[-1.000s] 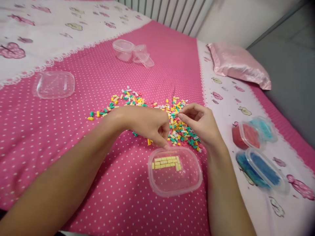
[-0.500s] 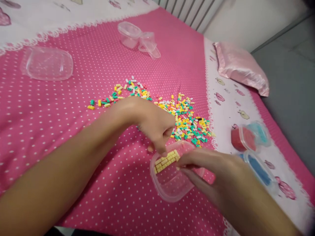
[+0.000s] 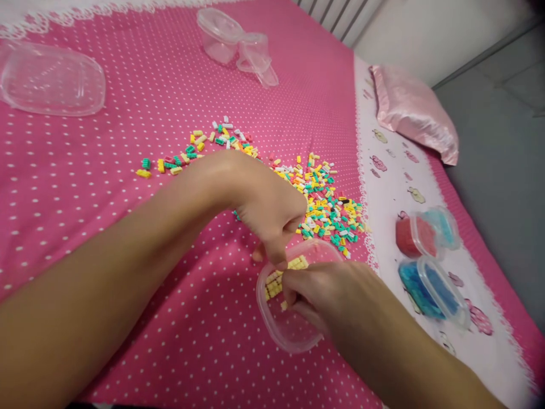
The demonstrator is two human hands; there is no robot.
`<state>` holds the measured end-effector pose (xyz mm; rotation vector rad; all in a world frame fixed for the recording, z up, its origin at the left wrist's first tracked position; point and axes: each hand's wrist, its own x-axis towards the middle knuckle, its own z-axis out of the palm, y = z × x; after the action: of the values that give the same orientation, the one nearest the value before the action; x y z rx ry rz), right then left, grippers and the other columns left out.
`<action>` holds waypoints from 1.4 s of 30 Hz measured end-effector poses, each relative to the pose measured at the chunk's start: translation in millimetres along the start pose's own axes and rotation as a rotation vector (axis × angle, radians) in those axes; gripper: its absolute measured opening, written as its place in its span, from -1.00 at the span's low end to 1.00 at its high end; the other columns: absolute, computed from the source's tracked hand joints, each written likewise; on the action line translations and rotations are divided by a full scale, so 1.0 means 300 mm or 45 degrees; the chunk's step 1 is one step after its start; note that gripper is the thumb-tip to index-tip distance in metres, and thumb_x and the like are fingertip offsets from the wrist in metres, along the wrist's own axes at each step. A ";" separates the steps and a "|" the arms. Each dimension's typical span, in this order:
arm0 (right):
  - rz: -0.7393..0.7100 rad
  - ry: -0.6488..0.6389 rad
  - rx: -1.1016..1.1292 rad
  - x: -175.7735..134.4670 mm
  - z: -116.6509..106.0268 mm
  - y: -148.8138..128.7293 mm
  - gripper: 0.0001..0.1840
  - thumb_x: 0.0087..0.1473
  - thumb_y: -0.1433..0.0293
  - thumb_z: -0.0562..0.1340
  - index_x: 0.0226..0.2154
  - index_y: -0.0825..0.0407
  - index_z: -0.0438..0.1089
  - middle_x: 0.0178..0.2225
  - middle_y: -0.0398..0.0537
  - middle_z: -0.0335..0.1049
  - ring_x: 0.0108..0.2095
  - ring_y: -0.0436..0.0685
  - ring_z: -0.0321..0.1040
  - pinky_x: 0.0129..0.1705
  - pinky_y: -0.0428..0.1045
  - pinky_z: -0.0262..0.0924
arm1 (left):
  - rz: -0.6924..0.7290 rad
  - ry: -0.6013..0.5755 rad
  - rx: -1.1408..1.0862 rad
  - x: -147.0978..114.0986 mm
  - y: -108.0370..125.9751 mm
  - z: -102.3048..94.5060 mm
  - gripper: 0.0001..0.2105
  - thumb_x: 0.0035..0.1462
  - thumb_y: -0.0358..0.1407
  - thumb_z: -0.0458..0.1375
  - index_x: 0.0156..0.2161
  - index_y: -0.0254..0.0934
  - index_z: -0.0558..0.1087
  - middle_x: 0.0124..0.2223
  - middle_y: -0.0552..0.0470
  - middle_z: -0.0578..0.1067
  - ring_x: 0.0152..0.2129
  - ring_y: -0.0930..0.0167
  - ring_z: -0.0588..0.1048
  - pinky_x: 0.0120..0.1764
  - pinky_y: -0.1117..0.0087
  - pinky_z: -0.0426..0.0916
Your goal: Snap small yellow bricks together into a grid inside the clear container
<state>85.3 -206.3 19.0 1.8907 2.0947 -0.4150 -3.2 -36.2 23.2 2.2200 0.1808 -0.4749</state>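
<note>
A clear plastic container (image 3: 293, 338) sits on the pink cloth in front of me. Inside it, pale yellow toy bricks (image 3: 273, 286) are set together in rows along the far left side. My left hand (image 3: 272, 221) bends down over the far left rim, one fingertip inside by the bricks and another outside, gripping the container. My right hand (image 3: 319, 295) reaches in from the right with thumb and finger pinched. A small pale yellow brick (image 3: 284, 305) shows at its fingertips, below the rows. Part of the rows is hidden behind both hands.
Loose bricks (image 3: 323, 210) in several colours spread beyond the container. A clear lid (image 3: 53, 79) lies at far left; small clear tubs (image 3: 219, 37) stand at the back. Tubs of red (image 3: 415, 236) and blue (image 3: 421, 289) material are at right, near a pink pillow (image 3: 415, 111).
My right hand has moved left and over the container, now covering part of the brick rows. My left hand stays at the rim. The view has shifted slightly.
</note>
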 end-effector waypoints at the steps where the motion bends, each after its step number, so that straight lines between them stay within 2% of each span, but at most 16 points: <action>1: -0.022 0.029 -0.027 0.002 0.004 0.000 -0.79 -0.01 0.57 0.34 -0.54 -0.03 0.45 -0.64 -0.18 0.44 -0.67 0.03 0.17 -0.60 -0.01 -0.32 | 0.007 -0.017 0.014 0.000 -0.002 -0.001 -0.67 -0.24 -0.64 0.28 -0.81 -0.28 0.36 -0.79 0.22 0.23 -0.81 0.58 0.11 -0.64 0.44 -0.11; 5: -0.095 0.144 -0.042 0.005 0.020 0.000 -0.80 -0.04 0.57 0.35 -0.53 -0.04 0.45 -0.66 -0.17 0.44 -0.66 0.06 0.21 -0.60 0.00 -0.32 | 0.036 -0.118 0.063 0.000 -0.005 -0.006 -0.69 -0.14 -0.63 0.28 -0.74 -0.27 0.45 -0.75 0.22 0.31 -0.78 0.58 0.18 -0.65 0.47 -0.07; 9: -0.109 0.206 0.009 -0.004 0.033 0.001 -0.77 -0.11 0.64 0.30 -0.53 -0.02 0.41 -0.64 -0.21 0.43 -0.66 0.05 0.24 -0.60 0.01 -0.30 | -0.052 -0.067 0.048 -0.003 0.000 -0.008 -0.72 -0.19 -0.60 0.34 -0.74 -0.31 0.43 -0.76 0.23 0.23 -0.74 0.56 0.21 -0.56 0.48 -0.03; 12: -0.127 0.200 0.062 -0.004 0.040 0.005 -0.77 -0.10 0.65 0.27 -0.52 -0.02 0.39 -0.61 -0.22 0.44 -0.63 0.03 0.28 -0.59 0.01 -0.26 | -0.037 -0.093 0.175 -0.003 0.002 -0.008 -0.77 -0.11 -0.52 0.34 -0.67 -0.32 0.47 -0.73 0.21 0.24 -0.70 0.54 0.24 -0.52 0.48 -0.01; 15: -0.134 0.185 0.107 0.000 0.045 0.011 -0.77 -0.09 0.64 0.25 -0.53 -0.02 0.39 -0.60 -0.22 0.45 -0.61 0.02 0.28 -0.58 0.00 -0.23 | 0.029 -0.105 0.262 -0.002 0.002 -0.007 -0.74 -0.05 -0.49 0.32 -0.67 -0.29 0.44 -0.72 0.22 0.27 -0.73 0.57 0.18 -0.58 0.47 -0.06; 19: -0.143 0.203 0.106 -0.003 0.045 0.019 -0.77 -0.07 0.64 0.24 -0.54 -0.02 0.39 -0.64 -0.24 0.39 -0.64 0.00 0.17 -0.58 0.00 -0.23 | 0.024 -0.112 0.297 0.000 -0.001 -0.006 -0.76 -0.05 -0.48 0.34 -0.66 -0.28 0.48 -0.73 0.23 0.30 -0.76 0.59 0.15 -0.62 0.48 -0.07; 24: -0.119 0.066 0.034 0.007 0.026 0.008 -0.78 -0.10 0.62 0.29 -0.57 -0.01 0.38 -0.66 -0.23 0.37 -0.65 -0.01 0.08 -0.59 0.01 -0.30 | -0.017 -0.157 0.257 0.004 -0.003 -0.007 -0.84 -0.03 -0.50 0.34 -0.56 -0.27 0.56 -0.68 0.21 0.40 -0.71 0.56 0.23 -0.56 0.49 -0.04; 30: -0.109 0.011 -0.030 0.024 0.013 -0.014 -0.79 -0.11 0.63 0.31 -0.58 0.02 0.38 -0.65 -0.20 0.40 -0.64 -0.02 0.03 -0.59 -0.01 -0.30 | -0.114 -0.152 0.239 0.010 0.002 -0.008 -0.88 -0.09 -0.54 0.33 -0.50 -0.29 0.61 -0.68 0.21 0.34 -0.68 0.53 0.25 -0.47 0.48 -0.02; 36: -0.072 0.016 -0.006 0.020 0.005 -0.016 -0.80 -0.07 0.59 0.33 -0.57 0.00 0.41 -0.65 -0.20 0.41 -0.65 -0.02 0.07 -0.59 -0.01 -0.30 | -0.081 -0.134 0.262 0.004 0.002 -0.009 -0.87 -0.09 -0.53 0.33 -0.51 -0.27 0.61 -0.67 0.22 0.41 -0.71 0.55 0.26 -0.54 0.49 -0.02; 42: -0.005 -0.082 0.027 0.026 0.000 -0.018 -0.84 -0.06 0.58 0.37 -0.50 0.00 0.47 -0.59 -0.20 0.46 -0.63 -0.03 0.10 -0.58 -0.02 -0.27 | -0.021 -0.106 0.290 0.000 -0.004 -0.012 -0.91 -0.05 -0.48 0.33 -0.46 -0.25 0.63 -0.64 0.22 0.47 -0.71 0.57 0.31 -0.56 0.53 0.00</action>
<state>79.2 -199.7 15.9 1.8599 2.0610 -0.4941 -2.7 -32.6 24.3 2.4164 0.1046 -0.6223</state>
